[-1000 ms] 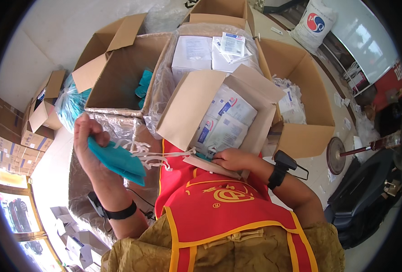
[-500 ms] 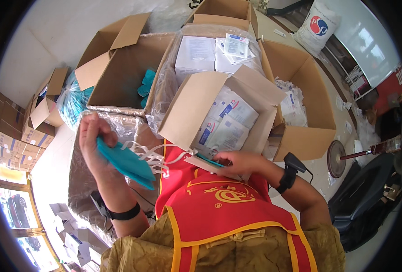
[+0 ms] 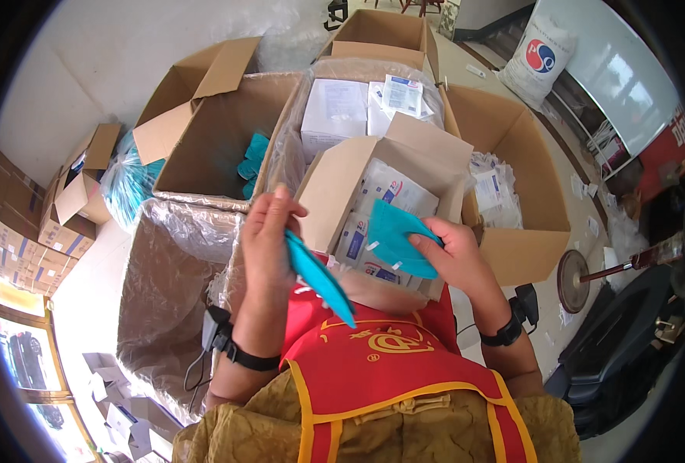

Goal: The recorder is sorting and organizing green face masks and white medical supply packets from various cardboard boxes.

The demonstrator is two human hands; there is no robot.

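My left hand (image 3: pixel 267 245) holds a folded teal face mask (image 3: pixel 318 276) edge-on, just above my red apron (image 3: pixel 373 355). My right hand (image 3: pixel 455 255) grips a second teal mask (image 3: pixel 395 234), held flat over the open small cardboard box (image 3: pixel 334 193) in front of me. That box holds several white sealed packets (image 3: pixel 392 193). Both wrists carry black bands.
A larger open carton (image 3: pixel 203 147) with teal masks at its bottom stands to the left. Behind is a plastic-lined carton of white boxes (image 3: pixel 334 108). Another carton (image 3: pixel 512 154) with clear packets sits right. A clear plastic bag (image 3: pixel 165 285) hangs at lower left. A fan base (image 3: pixel 570 282) stands right.
My left hand has swung the teal mask from far left toward the middle. My right hand has lifted a second teal mask up over the small box.
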